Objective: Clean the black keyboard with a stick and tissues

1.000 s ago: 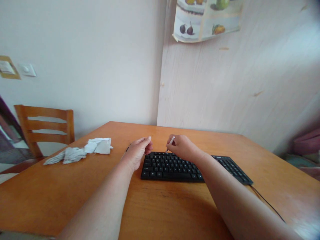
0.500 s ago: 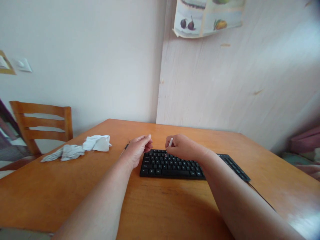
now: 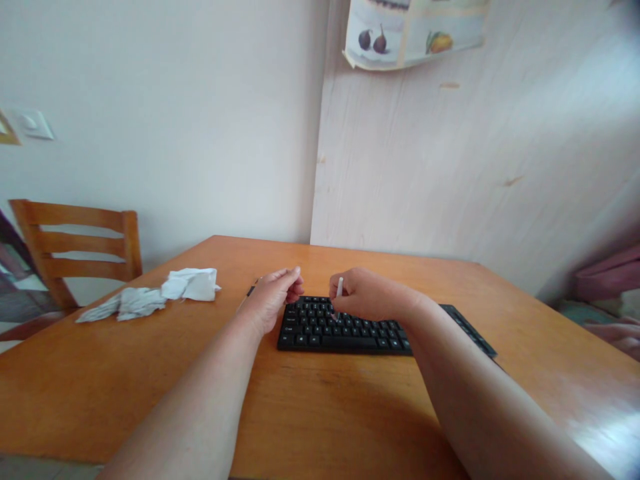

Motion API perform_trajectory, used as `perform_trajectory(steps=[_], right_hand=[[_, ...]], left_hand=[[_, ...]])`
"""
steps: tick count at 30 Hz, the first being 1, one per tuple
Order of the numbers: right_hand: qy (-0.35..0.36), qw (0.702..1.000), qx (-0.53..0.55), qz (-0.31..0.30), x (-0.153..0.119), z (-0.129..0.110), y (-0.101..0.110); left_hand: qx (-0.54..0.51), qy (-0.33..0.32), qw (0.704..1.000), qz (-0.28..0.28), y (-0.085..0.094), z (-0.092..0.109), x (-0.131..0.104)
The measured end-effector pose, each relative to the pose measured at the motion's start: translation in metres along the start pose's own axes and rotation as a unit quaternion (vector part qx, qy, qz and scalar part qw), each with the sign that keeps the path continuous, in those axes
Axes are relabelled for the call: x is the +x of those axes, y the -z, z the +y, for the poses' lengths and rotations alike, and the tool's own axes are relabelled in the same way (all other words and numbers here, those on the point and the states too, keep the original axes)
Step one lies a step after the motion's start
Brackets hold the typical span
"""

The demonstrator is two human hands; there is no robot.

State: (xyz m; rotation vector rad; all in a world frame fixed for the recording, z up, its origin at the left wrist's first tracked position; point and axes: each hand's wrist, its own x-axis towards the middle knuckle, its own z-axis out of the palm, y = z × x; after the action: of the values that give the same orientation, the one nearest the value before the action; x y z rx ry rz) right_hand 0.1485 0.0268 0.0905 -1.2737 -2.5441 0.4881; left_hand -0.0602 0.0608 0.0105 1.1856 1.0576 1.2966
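A black keyboard (image 3: pixel 345 343) lies on the wooden table, its right part partly covered by my right forearm. My right hand (image 3: pixel 363 293) is closed around a thin white stick (image 3: pixel 340 287), held upright over the keys; the stick's lower tip seems to reach down among the upper keys. Near the keyboard's upper left corner is my left hand (image 3: pixel 275 297), thumb and fingers pressed together; whatever they may pinch is too small to make out. A small dark-tipped thin item (image 3: pixel 251 291) shows just left of that hand, partly hidden behind it.
Crumpled white cloths (image 3: pixel 143 301) lie on the left of the table (image 3: pixel 320 413). A wooden chair (image 3: pixel 83 240) stands beyond the left edge. The wall with a fruit poster (image 3: pixel 400 40) rises behind. At the right edge, part of another person's hand (image 3: pixel 617 335) shows.
The view has shifted slightly, so everything sits a little further left and up. Both hands keep nearly the same pose; the white stick stands a little more upright.
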Motion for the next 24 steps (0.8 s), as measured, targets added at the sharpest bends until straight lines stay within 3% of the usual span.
perform_trajectory(steps=[24], right_hand=[[0.042,0.996,0.008,-0.081,-0.0096,-0.0085,0.0091]], left_hand=[[0.001,0.003,1.0,-0.018,-0.0025,0.003,-0.0035]])
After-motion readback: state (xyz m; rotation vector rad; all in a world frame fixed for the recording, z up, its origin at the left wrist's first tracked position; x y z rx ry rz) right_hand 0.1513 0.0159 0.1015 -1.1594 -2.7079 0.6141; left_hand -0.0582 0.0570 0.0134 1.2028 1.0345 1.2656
